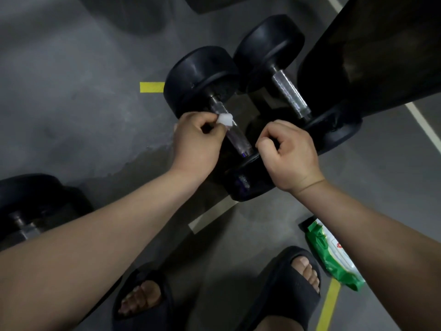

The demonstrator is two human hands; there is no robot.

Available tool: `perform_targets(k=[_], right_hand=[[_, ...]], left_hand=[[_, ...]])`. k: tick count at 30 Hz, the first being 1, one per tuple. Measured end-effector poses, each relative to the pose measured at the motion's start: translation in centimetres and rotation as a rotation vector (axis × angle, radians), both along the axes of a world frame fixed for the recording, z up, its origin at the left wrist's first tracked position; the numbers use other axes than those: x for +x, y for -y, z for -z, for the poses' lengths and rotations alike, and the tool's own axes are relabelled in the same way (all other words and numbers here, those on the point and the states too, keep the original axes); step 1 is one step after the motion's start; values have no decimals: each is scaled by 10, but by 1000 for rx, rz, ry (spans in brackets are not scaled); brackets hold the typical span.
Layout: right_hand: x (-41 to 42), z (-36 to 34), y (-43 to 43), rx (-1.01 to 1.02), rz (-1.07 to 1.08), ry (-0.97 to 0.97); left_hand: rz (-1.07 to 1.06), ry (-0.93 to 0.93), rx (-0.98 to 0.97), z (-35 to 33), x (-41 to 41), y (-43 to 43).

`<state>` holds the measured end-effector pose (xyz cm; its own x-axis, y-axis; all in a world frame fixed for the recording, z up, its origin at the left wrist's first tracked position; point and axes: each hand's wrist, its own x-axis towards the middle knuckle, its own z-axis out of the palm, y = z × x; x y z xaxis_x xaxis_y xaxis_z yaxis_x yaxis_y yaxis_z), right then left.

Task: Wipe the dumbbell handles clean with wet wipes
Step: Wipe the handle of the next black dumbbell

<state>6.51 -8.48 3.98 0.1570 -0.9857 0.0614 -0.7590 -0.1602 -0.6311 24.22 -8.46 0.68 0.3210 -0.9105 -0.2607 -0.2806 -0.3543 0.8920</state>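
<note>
— Where is my wipe?
— In the head view, your left hand [195, 137] pinches the wipe [225, 119] (a small white wad) between thumb and fingertips. It is pressed against the far end of the handle [236, 138] of the middle dumbbell [202, 75].
— And my right?
— Your right hand [290, 154] sits over that dumbbell's near weight, fingers curled in. Whether they grip anything, I cannot tell.
— What lies around you?
— A second dumbbell [267, 51] lies just right of the first, its knurled grip apart from both hands. A third dumbbell [31, 204] sits near left, beside your left forearm. The green and white pack [334, 256] lies on the floor [71, 91] near right, just beside your right slipper [281, 283].
</note>
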Motion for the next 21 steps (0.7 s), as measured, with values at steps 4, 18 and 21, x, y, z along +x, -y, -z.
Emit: perform_targets(k=[4, 18, 21], right_hand=[[0, 1, 0, -4, -3, -13], [1, 0, 0, 5, -4, -3], [0, 0, 0, 0, -8, -13]], left_hand=[[162, 2, -77, -1, 5, 1], [545, 636, -355, 16, 5, 11], [687, 679, -290, 12, 6, 0]])
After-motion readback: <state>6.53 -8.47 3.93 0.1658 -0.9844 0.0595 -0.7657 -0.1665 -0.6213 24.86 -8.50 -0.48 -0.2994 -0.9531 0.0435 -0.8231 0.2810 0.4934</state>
